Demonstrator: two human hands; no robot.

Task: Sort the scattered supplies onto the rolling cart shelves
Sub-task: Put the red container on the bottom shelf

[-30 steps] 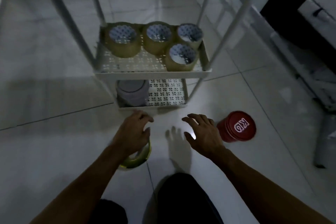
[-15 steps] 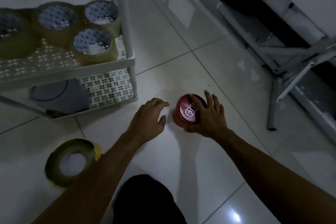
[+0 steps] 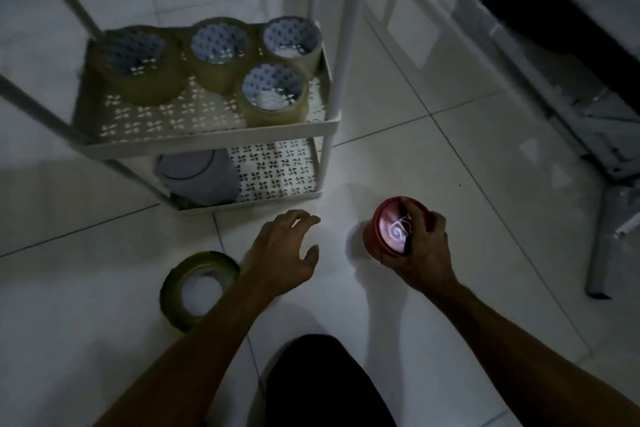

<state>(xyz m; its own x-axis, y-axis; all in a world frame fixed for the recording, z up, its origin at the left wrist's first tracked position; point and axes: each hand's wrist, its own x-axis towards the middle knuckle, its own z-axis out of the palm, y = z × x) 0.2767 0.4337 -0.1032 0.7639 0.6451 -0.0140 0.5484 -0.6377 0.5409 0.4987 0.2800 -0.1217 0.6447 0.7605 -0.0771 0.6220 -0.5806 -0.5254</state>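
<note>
Red tin point(image 3: 389, 230) sits gripped under right hand's point(image 3: 420, 253) curled fingers.

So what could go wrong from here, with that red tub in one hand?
The right hand grips the red tub only from the top and side, so it might slip or its lid could pop off. The green tape roll lies on the floor beside the left forearm, easy to nudge or forget. The cart's lower shelf sits under a low tier, so the tub may catch the rim.

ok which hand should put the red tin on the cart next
Right. The right hand already grips the red tin; the left hand hangs empty beside the tape roll on the floor.
</note>
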